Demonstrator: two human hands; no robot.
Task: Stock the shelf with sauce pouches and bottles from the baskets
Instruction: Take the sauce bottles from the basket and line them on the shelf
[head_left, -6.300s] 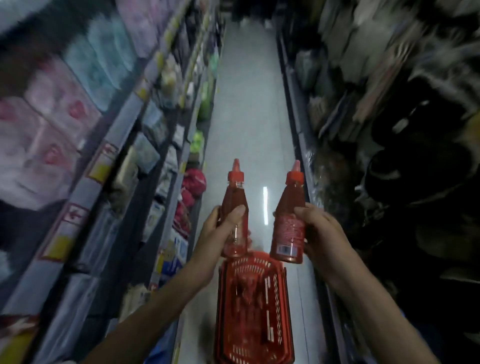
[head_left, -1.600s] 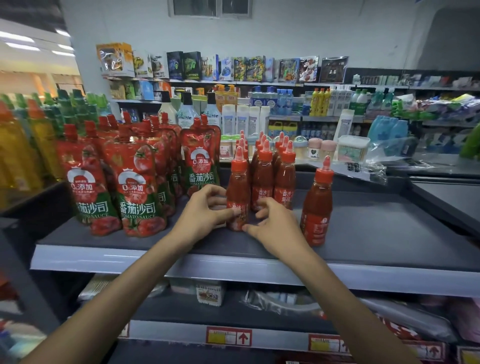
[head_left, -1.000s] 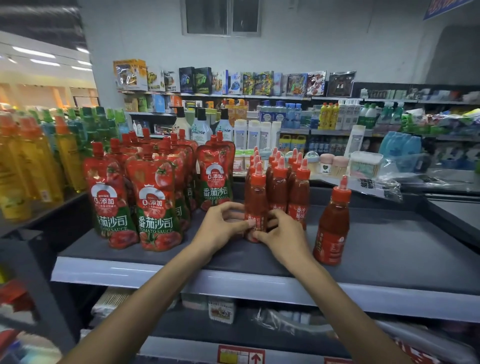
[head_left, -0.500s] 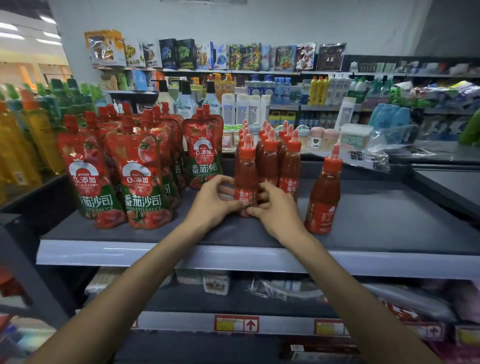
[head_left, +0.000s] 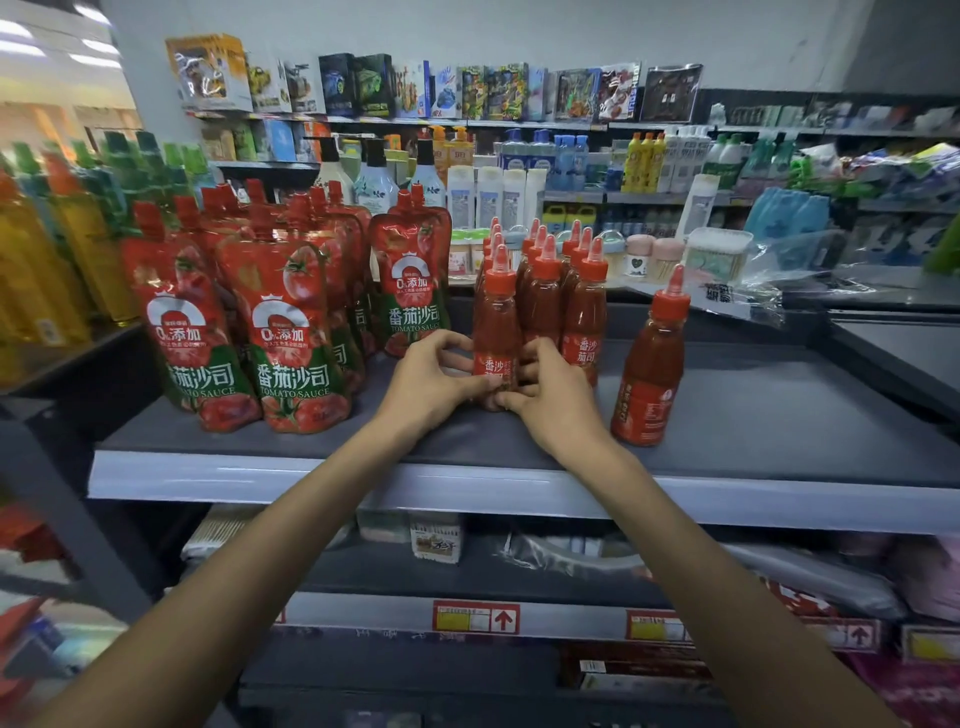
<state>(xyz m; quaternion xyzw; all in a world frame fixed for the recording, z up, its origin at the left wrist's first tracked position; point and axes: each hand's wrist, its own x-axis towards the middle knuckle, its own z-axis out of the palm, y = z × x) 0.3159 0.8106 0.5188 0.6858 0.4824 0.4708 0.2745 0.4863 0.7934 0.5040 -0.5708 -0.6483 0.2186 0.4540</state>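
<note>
The two forearms are extended over the pale front edge of the shelf (head_left: 779, 410). Just past that edge, the left grip (head_left: 428, 382) and the right grip (head_left: 553, 402) are met at the foot of the front bottle (head_left: 496, 322). Each is grasping it: the fingers of both are curled round the lower body, the left from its left side and the right from its right, with the fingertips pinched against the label.

The front bottle is stood upright on the shelf, between the two grips and at the head of its row. It is judged to be a light plastic squeeze bottle, firm but yielding under pressure, with a smooth and possibly slippery label. As it is tall and narrow, it is expected to tip easily. It is best taken low on the body, not by the pointed cap.

The bottle rows (head_left: 566, 301) are packed close behind it. A lone bottle (head_left: 649, 364) is set apart to the right. The pouches (head_left: 291, 332) are stood in ranks to the left. Further shelves of other goods (head_left: 519, 156) are seen beyond. No basket is in view.
</note>
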